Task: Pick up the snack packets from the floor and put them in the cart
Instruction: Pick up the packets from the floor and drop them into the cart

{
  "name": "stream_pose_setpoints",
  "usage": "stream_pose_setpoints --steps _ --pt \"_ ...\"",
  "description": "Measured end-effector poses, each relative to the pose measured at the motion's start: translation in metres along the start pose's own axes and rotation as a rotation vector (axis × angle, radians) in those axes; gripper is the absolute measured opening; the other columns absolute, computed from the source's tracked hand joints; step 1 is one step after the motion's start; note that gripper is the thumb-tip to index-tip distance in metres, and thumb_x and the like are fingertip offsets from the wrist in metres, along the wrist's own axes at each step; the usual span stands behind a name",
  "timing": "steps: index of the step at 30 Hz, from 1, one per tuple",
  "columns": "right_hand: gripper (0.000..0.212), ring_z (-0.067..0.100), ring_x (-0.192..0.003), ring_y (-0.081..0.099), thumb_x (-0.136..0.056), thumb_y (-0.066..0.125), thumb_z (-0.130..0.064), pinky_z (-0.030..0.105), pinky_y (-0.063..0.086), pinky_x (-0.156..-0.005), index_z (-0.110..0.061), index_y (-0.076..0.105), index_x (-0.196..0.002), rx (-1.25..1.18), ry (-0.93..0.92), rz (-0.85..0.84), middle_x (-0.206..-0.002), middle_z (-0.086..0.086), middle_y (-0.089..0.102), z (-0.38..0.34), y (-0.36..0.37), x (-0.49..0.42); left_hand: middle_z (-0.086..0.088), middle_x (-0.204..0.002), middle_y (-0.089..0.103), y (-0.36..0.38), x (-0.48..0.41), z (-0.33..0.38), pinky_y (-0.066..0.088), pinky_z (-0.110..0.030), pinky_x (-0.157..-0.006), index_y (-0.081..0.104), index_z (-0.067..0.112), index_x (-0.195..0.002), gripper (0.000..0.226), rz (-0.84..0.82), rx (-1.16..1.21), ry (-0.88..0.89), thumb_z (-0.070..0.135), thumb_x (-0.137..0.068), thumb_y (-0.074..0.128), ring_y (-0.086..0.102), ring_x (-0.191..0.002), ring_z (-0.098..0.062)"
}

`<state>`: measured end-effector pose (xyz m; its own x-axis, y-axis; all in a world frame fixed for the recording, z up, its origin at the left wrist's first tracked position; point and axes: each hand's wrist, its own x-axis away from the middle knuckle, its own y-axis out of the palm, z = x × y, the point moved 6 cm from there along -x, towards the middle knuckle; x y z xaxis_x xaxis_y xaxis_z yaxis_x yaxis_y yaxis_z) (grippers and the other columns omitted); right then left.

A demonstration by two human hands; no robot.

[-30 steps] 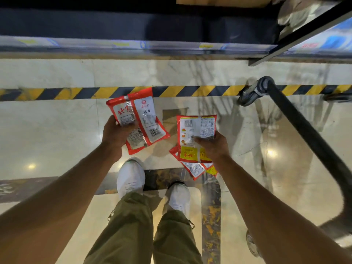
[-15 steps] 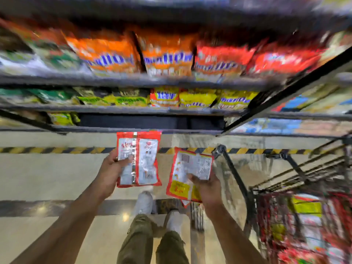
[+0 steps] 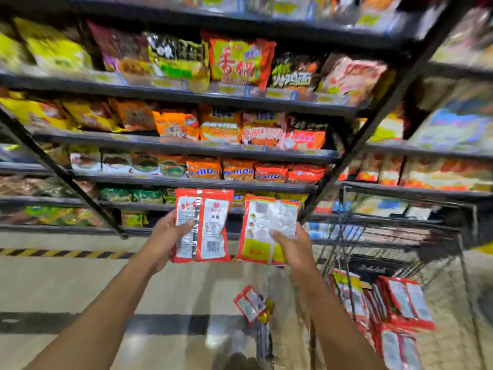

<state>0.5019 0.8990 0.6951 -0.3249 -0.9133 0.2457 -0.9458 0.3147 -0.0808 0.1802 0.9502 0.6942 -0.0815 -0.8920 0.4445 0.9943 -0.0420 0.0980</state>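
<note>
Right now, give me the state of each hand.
Left hand: closed on two red snack packets, held up.
Right hand: closed on a red and yellow snack packet, held up.

Floor (image 3: 66, 284): pale glossy tile w/ a dark band (image 3: 165, 323) running across, low in frame, and a yellow-black hazard stripe (image 3: 64, 253) along the shelf foot at left. On or just over the floor by the band, a small cluster of red-and-yellow snack packets (image 3: 253, 305), blurred, contact unclear. Shelving unit (image 3: 186, 145): dark metal, several tiers, each packed w/ rows of bagged noodles/snacks in orange, yellow, green, red. Cart (image 3: 400, 236) at right, wire-sided, w/ red packets (image 3: 405, 297) piled inside.
</note>
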Motion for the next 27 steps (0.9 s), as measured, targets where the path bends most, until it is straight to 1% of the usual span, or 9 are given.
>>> stream_pose_setpoints --steps 2,5,9,10,13,15,18,22,27 --pt "0.057 0.027 -0.111 0.073 -0.066 0.092 -0.035 0.052 0.056 -0.102 -0.021 0.072 -0.118 -0.036 -0.043 0.023 -0.115 0.000 0.079 -0.019 -0.007 0.037 -0.016 -0.123 0.075 -0.005 0.029 0.010 0.055 -0.064 -0.096 0.064 0.010 -0.130 0.033 -0.041 0.020 0.053 0.008 -0.097 0.068 0.073 -0.109 -0.039" --pt "0.038 0.028 -0.108 0.074 -0.078 0.086 -0.013 0.057 0.055 -0.102 -0.023 0.073 -0.113 -0.048 -0.089 0.070 -0.111 0.001 0.080 -0.039 -0.020 0.099 -0.014 -0.124 0.074 -0.006 0.076 0.021 0.053 -0.061 -0.100 0.064 0.012 -0.131 0.036 -0.112 0.047 0.124 0.008 -0.096 0.070 0.071 -0.114 -0.039" --pt "0.035 0.031 -0.106 0.075 -0.080 0.085 -0.010 0.055 0.058 -0.097 -0.023 0.072 -0.110 -0.095 -0.110 0.166 -0.109 0.002 0.080 -0.053 -0.052 0.180 -0.017 -0.121 0.075 0.009 0.141 0.034 0.056 -0.061 -0.095 0.066 0.011 -0.126 0.036 -0.196 0.087 0.204 0.006 -0.091 0.072 0.072 -0.110 -0.042" --pt "0.038 0.032 -0.105 0.075 -0.076 0.086 -0.014 0.054 0.059 -0.095 -0.022 0.072 -0.110 -0.097 -0.113 0.181 -0.108 0.003 0.081 -0.057 -0.062 0.199 -0.017 -0.121 0.075 0.015 0.160 0.035 0.058 -0.059 -0.092 0.067 0.011 -0.125 0.040 -0.214 0.098 0.223 0.013 -0.086 0.079 0.073 -0.107 -0.041" --pt "0.045 0.033 -0.105 0.075 -0.070 0.085 -0.018 0.050 0.060 -0.093 -0.018 0.072 -0.113 -0.119 -0.139 0.245 -0.109 0.005 0.080 -0.066 -0.099 0.253 -0.015 -0.118 0.076 0.041 0.206 0.034 0.063 -0.050 -0.081 0.067 0.012 -0.126 0.082 -0.279 0.091 0.222 0.040 -0.056 0.099 0.076 -0.102 -0.036" --pt "0.041 0.032 -0.105 0.075 -0.076 0.086 -0.012 0.050 0.060 -0.093 -0.019 0.072 -0.114 -0.117 -0.154 0.283 -0.110 0.006 0.080 -0.072 -0.124 0.283 -0.015 -0.117 0.077 0.063 0.228 0.032 0.064 -0.049 -0.078 0.066 0.010 -0.127 0.067 -0.313 0.097 0.238 0.029 -0.069 0.092 0.076 -0.099 -0.036" --pt "0.033 0.032 -0.104 0.076 -0.086 0.080 0.000 0.049 0.062 -0.090 -0.018 0.072 -0.113 -0.119 -0.175 0.330 -0.110 0.007 0.080 -0.077 -0.163 0.323 -0.016 -0.118 0.076 0.099 0.254 0.024 0.060 -0.054 -0.087 0.065 0.010 -0.128 0.039 -0.359 0.088 0.242 0.007 -0.090 0.072 0.075 -0.103 -0.039" --pt "0.035 0.021 -0.095 0.079 -0.089 0.077 -0.001 0.032 0.064 -0.074 -0.020 0.070 -0.118 -0.125 -0.191 0.348 -0.109 0.001 0.080 -0.076 -0.217 0.372 -0.012 -0.111 0.079 0.148 0.295 0.012 0.063 -0.045 -0.076 0.067 0.014 -0.124 0.032 -0.391 0.050 0.246 0.006 -0.093 0.071 0.078 -0.095 -0.033" --pt "0.038 0.021 -0.098 0.078 -0.088 0.079 -0.006 0.037 0.063 -0.080 -0.021 0.069 -0.122 -0.118 -0.216 0.392 -0.113 0.001 0.080 -0.056 -0.308 0.424 -0.008 -0.106 0.080 0.216 0.348 -0.021 0.061 -0.047 -0.079 0.066 0.018 -0.123 0.033 -0.395 0.009 0.252 0.008 -0.093 0.073 0.078 -0.093 -0.031"
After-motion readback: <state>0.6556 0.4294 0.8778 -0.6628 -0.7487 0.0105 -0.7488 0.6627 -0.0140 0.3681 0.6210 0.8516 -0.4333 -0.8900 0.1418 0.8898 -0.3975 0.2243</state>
